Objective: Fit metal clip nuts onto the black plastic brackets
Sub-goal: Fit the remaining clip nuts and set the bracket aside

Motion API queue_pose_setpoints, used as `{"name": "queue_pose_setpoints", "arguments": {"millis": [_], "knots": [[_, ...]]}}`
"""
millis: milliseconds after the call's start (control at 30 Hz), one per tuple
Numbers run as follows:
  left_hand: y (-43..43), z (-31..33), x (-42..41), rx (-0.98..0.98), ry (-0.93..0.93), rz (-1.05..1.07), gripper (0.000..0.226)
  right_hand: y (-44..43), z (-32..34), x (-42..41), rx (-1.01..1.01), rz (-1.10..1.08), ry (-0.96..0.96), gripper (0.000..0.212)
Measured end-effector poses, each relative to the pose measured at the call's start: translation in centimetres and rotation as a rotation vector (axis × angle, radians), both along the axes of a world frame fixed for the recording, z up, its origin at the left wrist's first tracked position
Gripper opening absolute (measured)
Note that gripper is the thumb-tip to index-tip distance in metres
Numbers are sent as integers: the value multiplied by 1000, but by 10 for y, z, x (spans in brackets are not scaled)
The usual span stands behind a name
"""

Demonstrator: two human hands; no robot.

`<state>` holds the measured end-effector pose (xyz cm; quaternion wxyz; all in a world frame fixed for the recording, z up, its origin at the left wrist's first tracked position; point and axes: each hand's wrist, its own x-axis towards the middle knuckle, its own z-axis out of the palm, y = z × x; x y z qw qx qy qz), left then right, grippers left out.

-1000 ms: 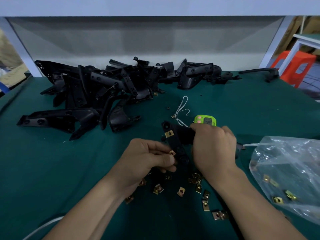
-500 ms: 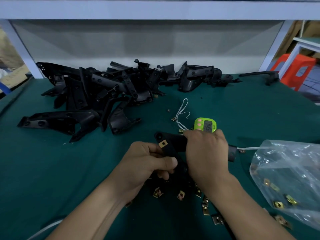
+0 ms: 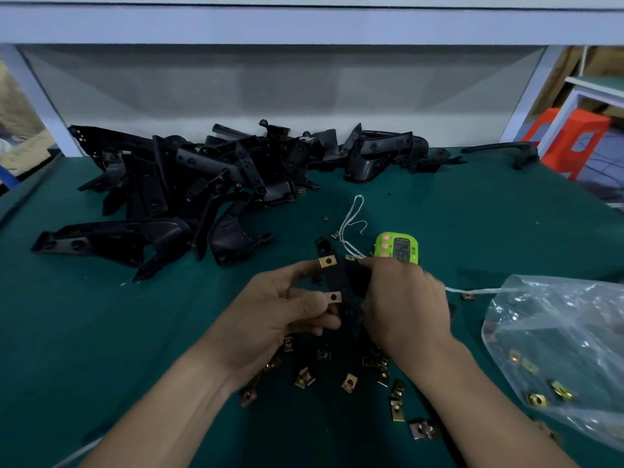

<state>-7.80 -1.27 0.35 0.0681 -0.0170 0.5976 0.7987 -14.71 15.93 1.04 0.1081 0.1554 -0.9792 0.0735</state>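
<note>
Far to the left of the grip, and beyond it, a pile of black brackets [image 3: 162, 197] lies heaped on the green mat [image 3: 84, 332]. Nearer, the left hand [image 3: 280, 309] pinches a clip nut [image 3: 333, 297] between thumb and forefinger. The nut's brass face is toward the camera and its edge touches the side of the bracket [image 3: 342, 282]. Just above that pinch, a fitted clip nut [image 3: 327, 261] already sits on the same edge. To the right of the pinch, the right hand [image 3: 403, 298] has its fingers curled round the bracket's far part and holds it up off the mat. Below both hands, loose clip nuts [image 3: 349, 381] lie scattered. Past the right knuckles stands a green timer [image 3: 396, 248], with a white string [image 3: 351, 217] beside it. Well to the right lies a plastic bag [image 3: 557, 349] with more nuts inside.

The pinched nut looks partway on; whether it is seated I cannot tell. If it is pushed at a slant, the clip could ride over the edge crooked, and its hole would then miss the bracket's hole. So small and springy a piece, held only by fingertips, could also flip out and land among the loose ones. A slack right-hand hold would let the bracket twist under the push and spoil the alignment.
</note>
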Motion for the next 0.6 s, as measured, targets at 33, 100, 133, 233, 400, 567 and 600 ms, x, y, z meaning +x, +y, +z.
{"name": "queue_pose_setpoints", "arguments": {"millis": [33, 100, 133, 233, 400, 567, 600], "knots": [[2, -1, -1, 5, 9, 10, 48, 0, -1, 1, 4, -3, -3, 33], [5, -2, -2, 9, 25, 21, 53, -2, -2, 2, 25, -3, -6, 32], [7, -3, -3, 22, 33, 23, 62, -4, -2, 3, 37, 3, -7, 29], [10, -3, -3, 60, 45, 18, 71, -9, -2, 5, 56, 23, 17, 19], [11, -3, -2, 61, 38, 16, 59, -8, -3, 4, 45, 15, 44, 19], [13, -5, -4, 118, 72, 81, 56, -4, -2, 0, 41, 17, 104, 29], [13, -4, -3, 75, 77, 87, 54, -4, -2, 0, 64, 16, 123, 26]]}}
